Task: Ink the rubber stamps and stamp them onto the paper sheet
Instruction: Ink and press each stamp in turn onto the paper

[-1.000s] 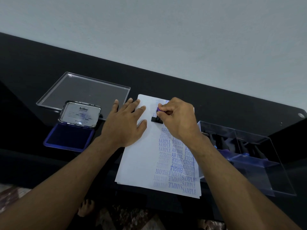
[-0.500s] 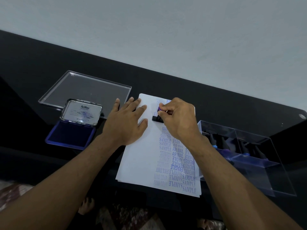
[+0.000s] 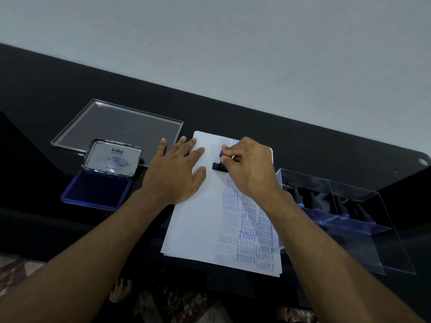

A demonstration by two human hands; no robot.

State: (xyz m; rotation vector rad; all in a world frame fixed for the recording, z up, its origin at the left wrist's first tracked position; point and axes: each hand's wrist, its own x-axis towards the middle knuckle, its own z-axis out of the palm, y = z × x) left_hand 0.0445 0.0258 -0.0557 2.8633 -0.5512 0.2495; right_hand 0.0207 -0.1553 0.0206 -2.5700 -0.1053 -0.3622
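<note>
Looking down at the black table (image 3: 291, 141), we see the paper sheet (image 3: 198, 229) pinned under our flat, spread left hand (image 3: 175, 176). The clear box (image 3: 349, 206) holds dark stamps, hard to make out. The ink pad (image 3: 98, 192) lies open. Our right hand (image 3: 247, 169) pinches the rubber stamp (image 3: 220, 165) on the sheet's top, mostly hidden.

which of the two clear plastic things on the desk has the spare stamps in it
The clear box beside the right hand, right of the paper sheet; dark stamps stand in its compartments. The flat clear tray behind the ink pad holds none.
</note>
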